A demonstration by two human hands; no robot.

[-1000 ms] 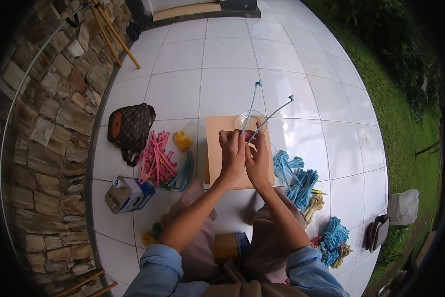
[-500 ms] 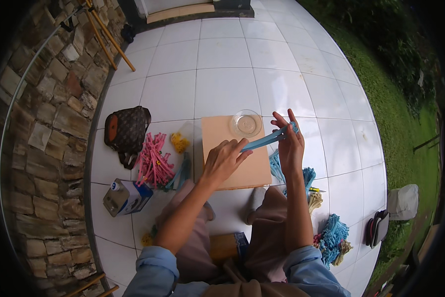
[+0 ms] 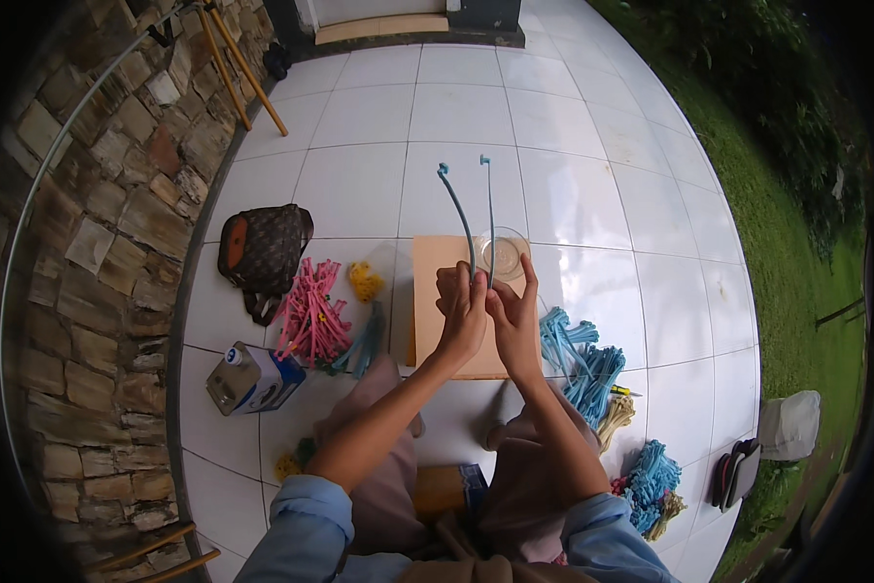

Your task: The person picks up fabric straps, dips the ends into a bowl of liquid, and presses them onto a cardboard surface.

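Observation:
My left hand (image 3: pixel 461 313) is closed on a thin blue stem-like strip (image 3: pixel 455 202) whose small knobbed tip points up and away. Close beside it, my right hand (image 3: pixel 516 330) pinches a second, straighter blue strip (image 3: pixel 489 199), also with a knobbed tip. The lower ends are hidden in my fingers, so I cannot tell whether the strips join there. Both hands are over a tan board (image 3: pixel 431 253). A round clear glass dish (image 3: pixel 516 248) sits at the board's far right corner, partly behind the right strip.
Left lie pink strips (image 3: pixel 312 316), a yellow bunch (image 3: pixel 365 281), a brown backpack (image 3: pixel 264 251) and a metal can (image 3: pixel 252 379). Blue bundles (image 3: pixel 594 377), a yellow-handled tool (image 3: pixel 623 391), beige strips (image 3: pixel 616 420) and a mixed blue heap (image 3: pixel 653 476) lie right.
The blue strips stretched between my hands now stand upright as two apart lengths. My right hand has come left and down, my left hand slightly right, so they are side by side.

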